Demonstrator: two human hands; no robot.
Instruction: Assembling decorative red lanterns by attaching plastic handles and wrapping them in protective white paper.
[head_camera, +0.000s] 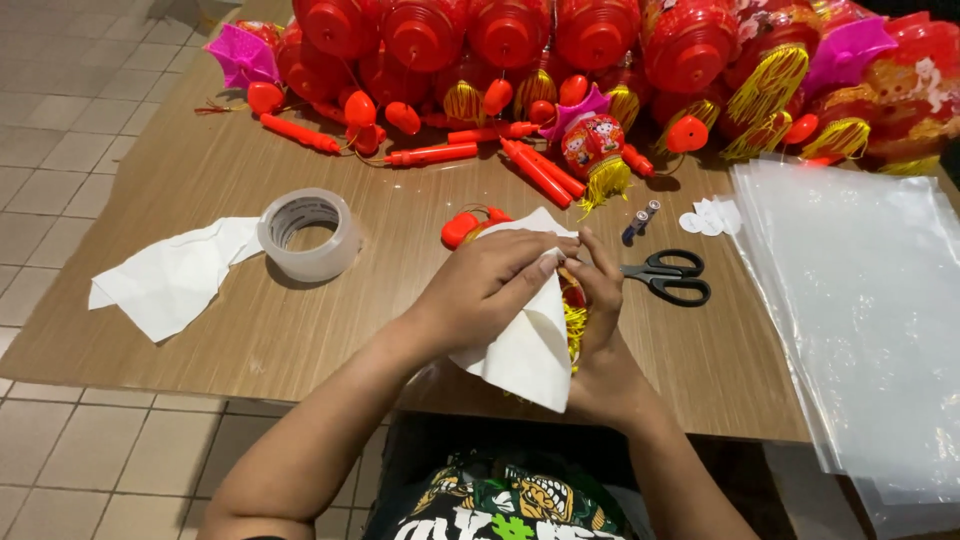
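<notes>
The surface carries everything. At its near edge both hands meet — the left hand on top of a paper sheet, the right hand just beside it, with a small lantern between them. Left of the hands lies a tape roll, touching another paper farther left. Scissors lie just right of the hands, plastic bags beyond them at the right edge. Behind — a heap of lanterns along the far side.
</notes>
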